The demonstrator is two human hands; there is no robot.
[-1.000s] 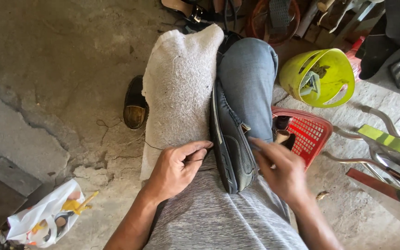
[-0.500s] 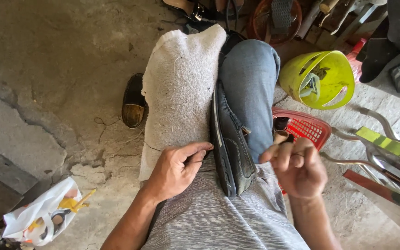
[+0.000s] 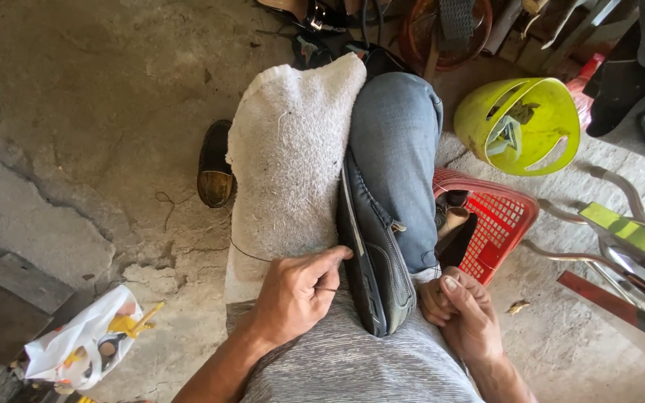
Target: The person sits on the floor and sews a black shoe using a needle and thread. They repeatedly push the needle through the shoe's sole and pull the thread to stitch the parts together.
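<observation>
The left hand [image 3: 293, 295] pinches a thin needle against the dark shoe [image 3: 373, 261]; the right hand [image 3: 460, 313] is fisted, contents unclear. The shoe lies lengthwise between the knees, toe toward the person.

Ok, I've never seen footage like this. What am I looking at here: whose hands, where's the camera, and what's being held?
There is no machine here. A person wears one camera on the head, looking down at their own lap and two bare hands.

A dark shoe stands on edge between the knees, sole toward the left knee, which is covered by a whitish towel; the other leg is in blue jeans.

The left hand rests against the shoe's sole, fingers pinched as if on something thin; a dark thread runs off beside it. The right hand is closed beside the shoe's heel; what it grips is too small to tell.

On the concrete floor lie a second shoe, a red basket, a yellow-green basket and a white plastic bag.
</observation>
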